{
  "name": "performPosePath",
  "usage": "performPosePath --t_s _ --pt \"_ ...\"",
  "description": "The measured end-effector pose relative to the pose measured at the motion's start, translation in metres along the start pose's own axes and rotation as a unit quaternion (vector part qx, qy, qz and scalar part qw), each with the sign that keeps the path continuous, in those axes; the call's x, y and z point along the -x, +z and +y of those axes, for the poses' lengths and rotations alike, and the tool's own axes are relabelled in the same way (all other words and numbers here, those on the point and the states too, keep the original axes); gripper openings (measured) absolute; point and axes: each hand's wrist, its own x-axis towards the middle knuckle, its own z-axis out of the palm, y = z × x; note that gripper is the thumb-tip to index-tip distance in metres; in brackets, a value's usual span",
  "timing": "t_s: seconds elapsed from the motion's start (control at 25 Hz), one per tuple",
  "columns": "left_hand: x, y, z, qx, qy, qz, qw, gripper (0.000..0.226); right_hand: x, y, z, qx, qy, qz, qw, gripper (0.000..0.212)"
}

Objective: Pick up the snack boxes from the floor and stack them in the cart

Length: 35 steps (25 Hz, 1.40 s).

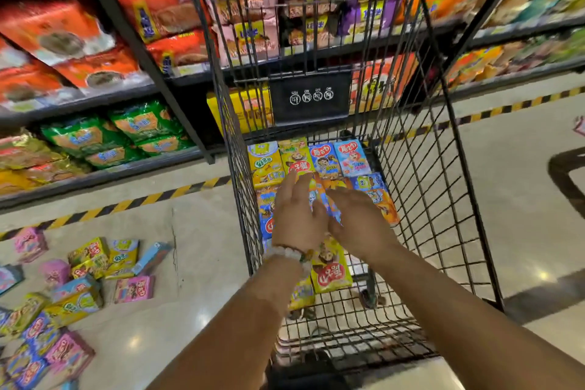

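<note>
Both my arms reach down into the black wire cart (443, 199). My left hand (296, 215), with a bead bracelet on its wrist, and my right hand (361, 222) hover close together over the boxes laid in the cart. Their fingers are stretched out flat on either side of a blue-and-orange snack box (321, 199), touching it without closing round it. A row of yellow, blue and light-blue boxes (308, 160) lines the far end of the cart floor. A yellow box (330, 272) lies nearer me. Several more snack boxes (79, 279) are scattered on the floor at the left.
Shelves of snack bags (95, 41) run along the left and behind the cart. A yellow-black hazard stripe (126, 204) marks the floor by the shelf base. Pale glossy floor (522, 199) lies to the right of the cart.
</note>
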Motion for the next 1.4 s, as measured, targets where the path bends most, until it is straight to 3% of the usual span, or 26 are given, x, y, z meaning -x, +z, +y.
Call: performPosePath --t_s 0.12,0.2,0.4,0.52,0.6,0.76,1.04,1.4 --pt "0.015 -0.083 0.022 -0.064 0.139 0.06 0.986 0.06 0.018 -0.059 -0.054 0.039 -0.044 0.066 0.996 0.055" --pt "0.031 -0.143 0.024 -0.126 0.168 0.089 0.974 0.065 0.031 -0.09 -0.096 0.079 -0.072 0.106 0.989 0.056" --pt "0.11 -0.287 0.004 -0.254 0.164 0.139 0.943 0.073 0.09 -0.126 -0.216 0.144 -0.121 0.184 0.965 0.059" --pt "0.149 -0.337 -0.008 -0.317 0.152 0.162 0.922 0.073 0.122 -0.133 -0.26 0.191 -0.131 0.236 0.944 0.062" --pt "0.182 -0.364 -0.016 -0.344 0.14 0.187 0.909 0.076 0.147 -0.134 -0.284 0.206 -0.122 0.225 0.944 0.063" --pt "0.241 -0.391 -0.031 -0.355 0.111 0.236 0.898 0.082 0.182 -0.132 -0.302 0.229 -0.109 0.177 0.951 0.068" --pt "0.329 -0.382 -0.055 -0.336 0.024 0.303 0.891 0.092 0.241 -0.12 -0.311 0.193 -0.168 0.195 0.947 0.065" --pt "0.423 -0.383 -0.092 -0.319 -0.066 0.324 0.888 0.095 0.277 -0.087 -0.345 0.202 -0.227 0.139 0.942 0.066"
